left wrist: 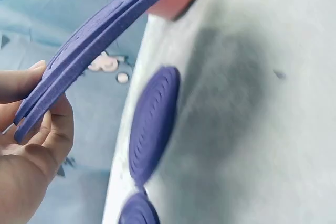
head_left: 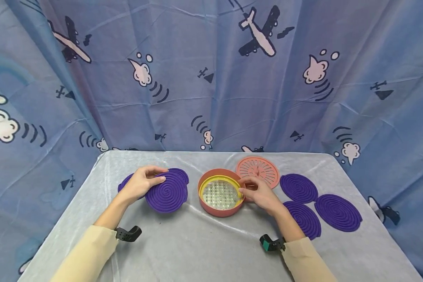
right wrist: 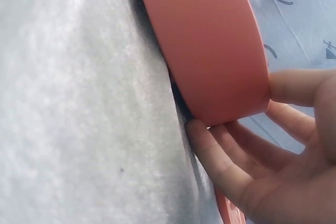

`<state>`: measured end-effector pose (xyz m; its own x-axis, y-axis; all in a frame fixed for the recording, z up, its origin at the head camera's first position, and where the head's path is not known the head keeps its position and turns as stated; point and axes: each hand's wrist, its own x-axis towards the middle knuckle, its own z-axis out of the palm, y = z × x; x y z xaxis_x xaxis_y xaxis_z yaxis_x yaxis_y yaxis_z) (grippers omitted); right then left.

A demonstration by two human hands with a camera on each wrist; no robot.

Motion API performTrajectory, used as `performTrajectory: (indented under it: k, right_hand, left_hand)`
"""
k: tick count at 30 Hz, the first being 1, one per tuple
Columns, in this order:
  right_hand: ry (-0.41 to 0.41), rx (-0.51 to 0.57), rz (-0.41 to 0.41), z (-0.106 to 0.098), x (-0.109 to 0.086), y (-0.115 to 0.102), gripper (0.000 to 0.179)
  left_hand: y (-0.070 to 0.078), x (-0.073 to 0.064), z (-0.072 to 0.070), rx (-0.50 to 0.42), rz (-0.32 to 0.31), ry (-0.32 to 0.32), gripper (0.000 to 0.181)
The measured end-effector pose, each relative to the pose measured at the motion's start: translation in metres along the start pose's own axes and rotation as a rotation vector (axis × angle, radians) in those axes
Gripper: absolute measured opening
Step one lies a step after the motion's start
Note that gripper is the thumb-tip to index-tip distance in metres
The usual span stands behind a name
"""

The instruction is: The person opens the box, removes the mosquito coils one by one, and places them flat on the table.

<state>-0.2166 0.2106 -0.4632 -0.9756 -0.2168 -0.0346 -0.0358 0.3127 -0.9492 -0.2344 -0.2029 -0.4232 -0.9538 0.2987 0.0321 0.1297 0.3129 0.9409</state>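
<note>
My left hand [head_left: 141,183] pinches a purple mosquito coil [head_left: 166,194] by its edge, thumb on one face and fingers on the other. The coil is tilted and raised above the table; in the left wrist view its edge shows two layers. My right hand [head_left: 262,194] grips the near right side of a coral round coil holder [head_left: 216,213], thumb at the rim and fingers against the outer wall. Inside the holder sit a yellow ring [head_left: 206,181] and a pale mesh disc [head_left: 220,195]. More purple coils [left wrist: 155,124] lie behind my left hand, partly hidden.
A coral slotted lid [head_left: 266,172] lies behind my right hand, beside the holder. Further purple coils [head_left: 299,188] rest flat on the right of the table, one partly behind my right forearm. A blue patterned curtain [head_left: 183,78] stands along the table's back edge.
</note>
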Motion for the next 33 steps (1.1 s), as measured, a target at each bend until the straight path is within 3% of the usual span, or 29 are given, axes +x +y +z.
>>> performTrajectory:
  k: [10, 17, 20, 25, 29, 33]
  right_hand:
    - [0.007, -0.052, -0.011, -0.002, -0.001, 0.002, 0.037]
    - [0.006, -0.05, -0.003, -0.003, -0.002, 0.002, 0.037]
    - [0.008, -0.065, -0.005, -0.005, -0.003, 0.001, 0.038]
    - [0.008, -0.075, -0.01, -0.006, -0.004, 0.001, 0.037]
    - [0.007, -0.084, -0.02, -0.007, -0.004, 0.001, 0.038]
    - [-0.013, -0.091, -0.035, -0.009, -0.005, -0.003, 0.04]
  left_hand:
    - [-0.031, -0.024, -0.015, -0.045, -0.055, 0.034, 0.035]
    - [-0.048, -0.038, -0.018, -0.03, -0.093, 0.022, 0.036]
    - [-0.055, -0.039, -0.016, 0.045, -0.067, 0.029, 0.034]
    - [-0.059, -0.039, -0.015, 0.321, -0.001, 0.049, 0.025]
    - [-0.049, -0.04, -0.012, 0.522, 0.04, 0.059, 0.021]
    - [-0.04, -0.043, -0.01, 0.647, 0.076, 0.053, 0.019]
